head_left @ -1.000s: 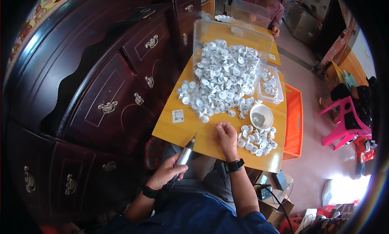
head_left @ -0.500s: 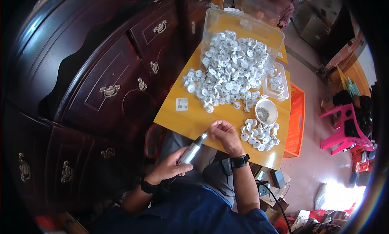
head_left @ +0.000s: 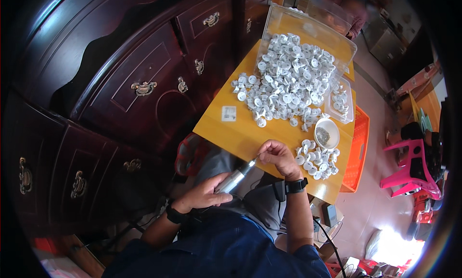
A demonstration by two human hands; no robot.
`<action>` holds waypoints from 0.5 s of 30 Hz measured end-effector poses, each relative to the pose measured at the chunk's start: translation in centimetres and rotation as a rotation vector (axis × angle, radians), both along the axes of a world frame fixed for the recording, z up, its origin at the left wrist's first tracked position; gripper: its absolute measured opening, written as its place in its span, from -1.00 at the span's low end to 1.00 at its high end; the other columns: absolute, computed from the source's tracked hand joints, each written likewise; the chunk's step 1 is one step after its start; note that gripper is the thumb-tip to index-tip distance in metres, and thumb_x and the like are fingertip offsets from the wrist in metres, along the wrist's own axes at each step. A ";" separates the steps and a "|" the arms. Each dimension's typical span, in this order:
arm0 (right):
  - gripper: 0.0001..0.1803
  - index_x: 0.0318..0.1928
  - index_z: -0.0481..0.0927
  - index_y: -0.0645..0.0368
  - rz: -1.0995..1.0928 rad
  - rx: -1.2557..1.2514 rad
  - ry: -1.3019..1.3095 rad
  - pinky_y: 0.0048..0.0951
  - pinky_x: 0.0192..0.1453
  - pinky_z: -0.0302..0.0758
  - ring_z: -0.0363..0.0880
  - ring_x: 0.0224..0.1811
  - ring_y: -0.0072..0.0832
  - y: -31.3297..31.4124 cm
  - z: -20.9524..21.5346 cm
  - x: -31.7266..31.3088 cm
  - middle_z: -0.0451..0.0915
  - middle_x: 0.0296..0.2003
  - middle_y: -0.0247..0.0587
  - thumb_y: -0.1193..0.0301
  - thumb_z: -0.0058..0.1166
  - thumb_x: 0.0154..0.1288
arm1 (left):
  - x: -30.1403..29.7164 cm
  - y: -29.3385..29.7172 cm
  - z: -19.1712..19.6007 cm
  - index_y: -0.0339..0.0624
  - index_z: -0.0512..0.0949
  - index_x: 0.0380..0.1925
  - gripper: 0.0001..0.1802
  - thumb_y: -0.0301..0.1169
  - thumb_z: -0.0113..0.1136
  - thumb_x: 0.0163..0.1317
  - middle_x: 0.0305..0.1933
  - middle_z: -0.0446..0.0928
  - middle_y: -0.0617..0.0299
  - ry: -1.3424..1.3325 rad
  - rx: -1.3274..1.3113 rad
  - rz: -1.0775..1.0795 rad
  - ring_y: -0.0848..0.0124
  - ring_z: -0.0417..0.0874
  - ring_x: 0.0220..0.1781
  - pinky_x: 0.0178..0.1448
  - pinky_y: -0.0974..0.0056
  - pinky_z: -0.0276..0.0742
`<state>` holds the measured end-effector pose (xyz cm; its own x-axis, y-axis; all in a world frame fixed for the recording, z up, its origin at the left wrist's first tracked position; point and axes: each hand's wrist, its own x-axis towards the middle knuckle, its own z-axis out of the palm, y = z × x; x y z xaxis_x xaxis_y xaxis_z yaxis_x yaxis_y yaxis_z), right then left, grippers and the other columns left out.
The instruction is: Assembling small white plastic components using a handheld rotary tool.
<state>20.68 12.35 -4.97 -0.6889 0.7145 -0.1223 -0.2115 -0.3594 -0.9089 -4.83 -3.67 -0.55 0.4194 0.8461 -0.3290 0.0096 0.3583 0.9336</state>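
Gripping a slim silver pen-shaped power tool (head_left: 234,178) in the left hand (head_left: 204,196), fingers wrapped around its barrel, the person brings its tip up to the right hand (head_left: 278,157) at the near edge of the small orange-yellow wooden table (head_left: 240,133). The right fingers are pinched together on something tiny, probably one small white disc-shaped plastic part, though it is too hidden to be sure. A big heap of the same white parts (head_left: 288,81) lies farther up the table, half inside a clear plastic bin (head_left: 308,28); a smaller cluster (head_left: 317,157) sits just right of the right hand, below a small white bowl (head_left: 327,133). To work the piece well, the pinch should stay firm and low against the table edge, with the tool tip meeting it squarely and lightly.
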 end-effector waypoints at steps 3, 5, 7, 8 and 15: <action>-0.88 -0.18 0.63 0.21 -0.006 -0.003 0.016 -0.59 -0.16 0.51 0.57 -0.32 -0.66 0.1 0.3 -0.4 0.65 -0.33 -0.39 0.59 0.27 0.29 | -0.2 -0.1 0.4 -0.28 0.20 0.44 -0.20 -0.24 0.33 0.31 -0.23 0.51 0.31 0.019 -0.004 -0.005 0.64 0.52 -0.41 -0.31 0.46 0.51; -0.88 -0.18 0.64 0.21 0.032 0.009 -0.025 -0.60 -0.15 0.51 0.57 -0.31 -0.67 0.1 0.4 -0.2 0.65 -0.33 -0.41 0.60 0.27 0.29 | -0.4 -0.4 0.4 -0.28 0.21 0.44 -0.21 -0.23 0.33 0.31 -0.23 0.51 0.31 0.024 -0.012 -0.004 0.64 0.52 -0.41 -0.31 0.46 0.51; -0.87 -0.18 0.64 0.22 0.090 0.034 -0.053 -0.61 -0.15 0.51 0.58 -0.30 -0.69 0.5 0.5 -0.2 0.65 -0.33 -0.41 0.60 0.28 0.28 | -0.6 -0.7 0.0 -0.27 0.22 0.43 -0.22 -0.22 0.33 0.31 -0.24 0.51 0.31 0.033 -0.012 -0.025 0.64 0.51 -0.42 -0.32 0.46 0.51; -0.87 -0.19 0.64 0.22 0.141 0.063 -0.079 -0.62 -0.14 0.52 0.59 -0.29 -0.70 0.7 0.6 -0.2 0.65 -0.33 -0.42 0.61 0.29 0.27 | -0.7 -0.9 -0.2 -0.27 0.22 0.43 -0.22 -0.22 0.33 0.31 -0.24 0.51 0.31 0.031 -0.015 -0.017 0.64 0.51 -0.42 -0.32 0.46 0.51; -0.87 -0.19 0.65 0.24 0.269 0.083 -0.162 -0.65 -0.12 0.52 0.60 -0.27 -0.71 1.6 1.2 -0.6 0.65 -0.32 -0.43 0.61 0.30 0.26 | -0.4 -1.7 -0.8 -0.27 0.28 0.39 -0.28 -0.30 0.30 0.29 -0.14 0.57 0.25 0.201 0.149 0.010 0.53 0.60 -0.28 -0.15 0.38 0.56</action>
